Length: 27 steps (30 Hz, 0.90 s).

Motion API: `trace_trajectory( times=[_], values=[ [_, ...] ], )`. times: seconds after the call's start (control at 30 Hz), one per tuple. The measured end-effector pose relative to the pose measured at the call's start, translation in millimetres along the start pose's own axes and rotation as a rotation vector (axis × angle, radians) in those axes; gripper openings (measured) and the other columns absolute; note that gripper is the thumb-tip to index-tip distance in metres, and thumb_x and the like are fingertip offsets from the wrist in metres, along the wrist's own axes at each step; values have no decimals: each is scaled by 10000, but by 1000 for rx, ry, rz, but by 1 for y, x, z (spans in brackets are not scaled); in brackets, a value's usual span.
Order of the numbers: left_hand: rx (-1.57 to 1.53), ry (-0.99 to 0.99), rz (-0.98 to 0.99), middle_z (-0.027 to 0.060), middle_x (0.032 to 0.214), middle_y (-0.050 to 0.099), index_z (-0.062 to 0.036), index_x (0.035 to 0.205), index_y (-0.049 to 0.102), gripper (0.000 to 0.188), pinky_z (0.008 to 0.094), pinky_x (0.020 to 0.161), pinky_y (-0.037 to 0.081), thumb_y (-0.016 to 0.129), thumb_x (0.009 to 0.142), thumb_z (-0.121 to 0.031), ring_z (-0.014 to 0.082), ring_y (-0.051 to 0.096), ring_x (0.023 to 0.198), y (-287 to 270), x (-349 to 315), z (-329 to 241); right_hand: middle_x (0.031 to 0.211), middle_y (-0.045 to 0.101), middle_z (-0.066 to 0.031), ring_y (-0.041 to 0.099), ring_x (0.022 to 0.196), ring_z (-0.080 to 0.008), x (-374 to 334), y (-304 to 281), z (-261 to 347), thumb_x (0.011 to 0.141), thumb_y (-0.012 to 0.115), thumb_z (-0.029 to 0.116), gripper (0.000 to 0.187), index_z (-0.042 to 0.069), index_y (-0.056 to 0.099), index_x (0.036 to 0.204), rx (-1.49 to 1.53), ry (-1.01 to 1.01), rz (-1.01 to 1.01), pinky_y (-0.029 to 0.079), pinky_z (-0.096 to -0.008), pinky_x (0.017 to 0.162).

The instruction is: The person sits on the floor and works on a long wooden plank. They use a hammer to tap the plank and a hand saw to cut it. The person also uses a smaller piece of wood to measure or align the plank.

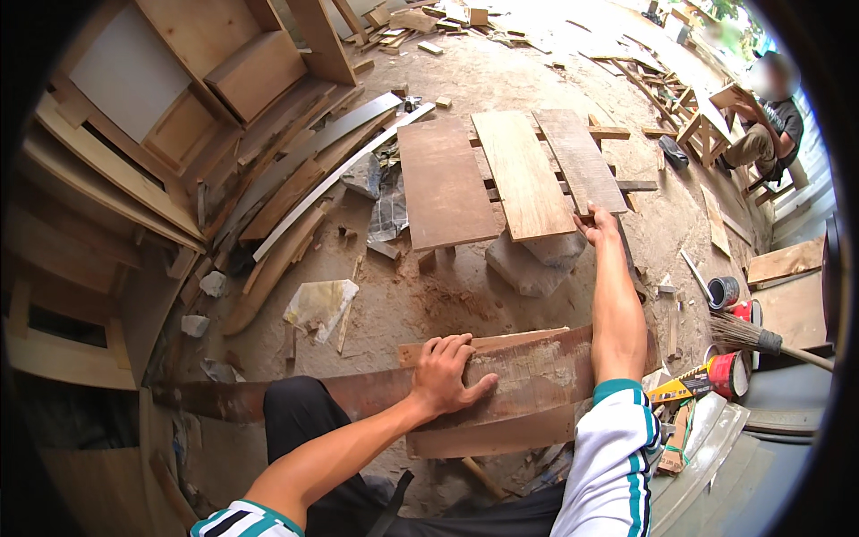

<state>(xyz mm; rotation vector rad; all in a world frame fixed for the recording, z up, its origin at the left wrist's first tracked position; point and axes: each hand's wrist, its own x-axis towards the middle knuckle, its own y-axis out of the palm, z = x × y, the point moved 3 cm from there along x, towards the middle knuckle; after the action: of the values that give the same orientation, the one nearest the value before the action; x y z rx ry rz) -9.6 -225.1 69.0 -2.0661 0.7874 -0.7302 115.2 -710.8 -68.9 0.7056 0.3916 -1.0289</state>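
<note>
Your left hand (440,374) lies on the worn board (528,380); your right hand (601,224) meets the grey-brown plank (577,157)

The wooden cabinet (259,76) is the biggest thing around you, ahead of your left fingers and well off to their left. A seated person (786,130) is well apart from your right fingers, ahead and to the right.

The worn board runs crosswise, directly beneath your left hand. Your left palm is down on it, fingers loosely spread and thumb pointing out to the right.

The brown panel (447,183) lies ahead of your left fingers, well apart from them. Beside it on the right is the pale plank (528,174), whose near end stops just left of your right fingers. Next comes the grey-brown plank, rightmost of the three, with your right fingers touching its near end. Those fingers are partly hidden, so you cannot tell how tightly they close on it.

A stone block (528,268) sits to the left of your right fingers and nearer to you. The broom (752,333) lies to their right, also nearer to you. Smallest is a dark can (723,292), to their right and just beyond the broom.
</note>
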Motion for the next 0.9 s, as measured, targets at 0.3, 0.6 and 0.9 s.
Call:
trace_trajectory(
  times=[0.3, 0.6, 0.9],
  values=[
    [-3, -6, 16, 198, 1253, 646, 12, 1014, 681, 570, 459, 1049, 406, 728, 829, -525, 336, 589, 1195, 0, 1, -1, 990, 676, -209, 684, 907, -350, 2, -3, -1, 1005, 563, 115, 169, -33, 585, 1083, -30, 17, 92, 634, -460, 769],
    [-6, -5, 5, 179, 1251, 650, -4, 1017, 681, 530, 452, 1040, 412, 756, 814, -488, 337, 590, 1188, 0, 5, -3, 946, 661, -146, 669, 863, -319, 26, -12, 13, 898, 658, 32, 175, -7, 588, 1053, -91, -40, -85, 596, -516, 847],
    [13, 2, -4, 181, 1230, 655, 8, 1012, 691, 571, 454, 1037, 412, 714, 829, -532, 322, 597, 1174, 0, 2, -3, 1194, 662, -215, 660, 1102, -372, 32, -16, 17, 976, 582, 36, 277, -13, 552, 1247, 114, -43, -37, 538, -630, 951]
  ],
)
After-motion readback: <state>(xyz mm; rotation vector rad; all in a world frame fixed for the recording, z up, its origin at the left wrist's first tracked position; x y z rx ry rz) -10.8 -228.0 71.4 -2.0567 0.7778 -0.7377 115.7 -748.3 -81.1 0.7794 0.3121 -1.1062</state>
